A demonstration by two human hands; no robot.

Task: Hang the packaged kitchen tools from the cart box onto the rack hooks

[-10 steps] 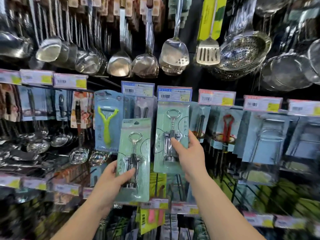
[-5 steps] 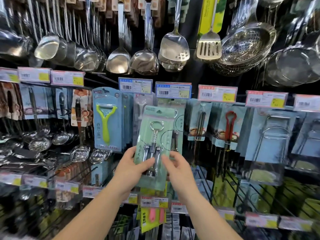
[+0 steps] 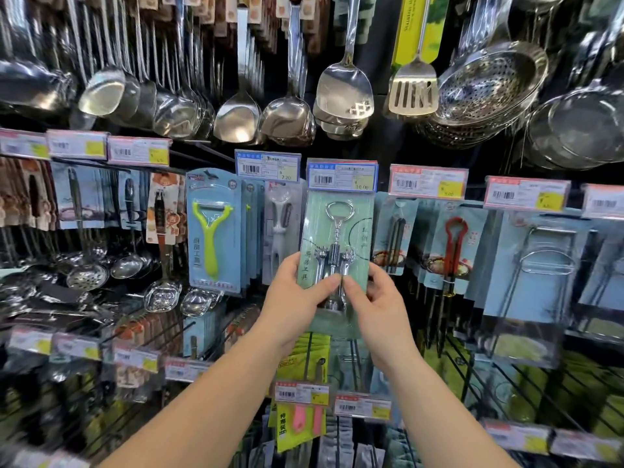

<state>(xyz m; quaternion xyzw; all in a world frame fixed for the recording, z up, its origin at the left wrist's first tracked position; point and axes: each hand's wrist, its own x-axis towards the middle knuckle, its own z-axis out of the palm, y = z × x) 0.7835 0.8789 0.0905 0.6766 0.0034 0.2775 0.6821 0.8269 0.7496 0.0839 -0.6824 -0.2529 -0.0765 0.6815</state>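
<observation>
Here the corkscrew pack (image 3: pixel 337 244) is held upright by its lower half, seemingly so its top can be fed onto the hook behind the price tag (image 3: pixel 341 176), though the hook itself is hidden. The left hand (image 3: pixel 293 298) and right hand (image 3: pixel 374 298) are clamped on its lower edges, thumbs in front.

The rack (image 3: pixel 398 153) carries ladles (image 3: pixel 101 92) above, carded tools like a green peeler (image 3: pixel 210 238) below price tags (image 3: pixel 428 181).
</observation>
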